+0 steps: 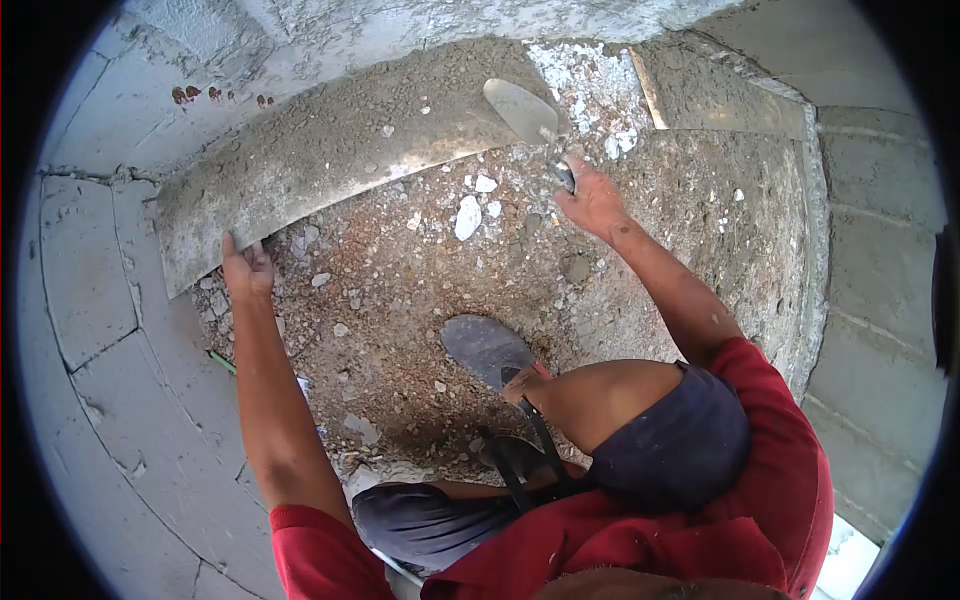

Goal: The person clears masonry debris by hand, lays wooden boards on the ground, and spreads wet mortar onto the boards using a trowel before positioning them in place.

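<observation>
1. Bright, diffuse light covers the brown, rubble-strewn earth floor (390, 265); a soft shadow darkens it at 7 o'clock.
2. A white patch (848, 560) at 4 o'clock is washed out.
3. Fisheye distortion bows the pale-grey block wall (90, 265) at 9 o'clock; corners are black.

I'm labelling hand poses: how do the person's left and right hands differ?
The right hand grips a trowel; the left hand holds no tool, touching the edge of a long grey strip. The right hand's fingers curl closed, while the left hand's index finger reaches forward. Both hands are bare.
</observation>
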`<action>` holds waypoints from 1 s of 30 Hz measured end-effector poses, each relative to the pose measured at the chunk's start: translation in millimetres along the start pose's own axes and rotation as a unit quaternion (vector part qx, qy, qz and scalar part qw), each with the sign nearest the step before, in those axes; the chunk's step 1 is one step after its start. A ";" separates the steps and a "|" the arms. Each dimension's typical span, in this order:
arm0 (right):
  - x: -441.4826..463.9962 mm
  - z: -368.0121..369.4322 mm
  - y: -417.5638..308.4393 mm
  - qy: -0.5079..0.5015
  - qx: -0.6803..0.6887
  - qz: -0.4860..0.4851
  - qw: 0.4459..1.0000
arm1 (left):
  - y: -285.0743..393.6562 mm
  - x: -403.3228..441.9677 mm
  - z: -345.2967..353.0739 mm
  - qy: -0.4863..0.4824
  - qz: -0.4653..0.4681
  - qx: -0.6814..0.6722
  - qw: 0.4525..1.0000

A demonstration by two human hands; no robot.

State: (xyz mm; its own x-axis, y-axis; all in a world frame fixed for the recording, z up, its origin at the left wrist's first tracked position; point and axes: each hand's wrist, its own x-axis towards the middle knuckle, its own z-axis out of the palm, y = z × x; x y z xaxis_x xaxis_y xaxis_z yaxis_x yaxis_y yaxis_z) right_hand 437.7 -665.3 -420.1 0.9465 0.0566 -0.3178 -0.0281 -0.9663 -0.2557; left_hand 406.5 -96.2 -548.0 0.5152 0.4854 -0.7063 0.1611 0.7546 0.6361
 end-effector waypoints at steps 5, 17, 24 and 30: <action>-19.3 -154.8 -84.9 0.151 0.109 -0.032 0.982 | 35.2 -116.6 31.4 0.024 0.068 0.124 0.990; -13.4 -149.9 -102.7 -0.154 -0.074 -0.170 0.971 | -9.2 -360.1 77.3 -0.003 0.088 0.074 0.993; -21.6 -155.5 -110.7 0.079 0.095 -0.045 0.991 | -8.3 -359.0 59.7 -0.003 0.046 0.110 0.993; -19.5 -163.3 -78.9 -0.211 0.185 0.092 0.956 | -28.4 -375.2 23.1 -0.016 0.025 0.110 0.993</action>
State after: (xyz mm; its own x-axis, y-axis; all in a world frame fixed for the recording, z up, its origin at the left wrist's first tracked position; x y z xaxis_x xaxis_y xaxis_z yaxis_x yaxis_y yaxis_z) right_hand 473.9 -631.2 -244.7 0.7037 0.0665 -0.7074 -0.3664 -0.8191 -0.4414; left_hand 228.1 -309.9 -293.8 0.5529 0.5031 -0.6643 0.3136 0.6130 0.7252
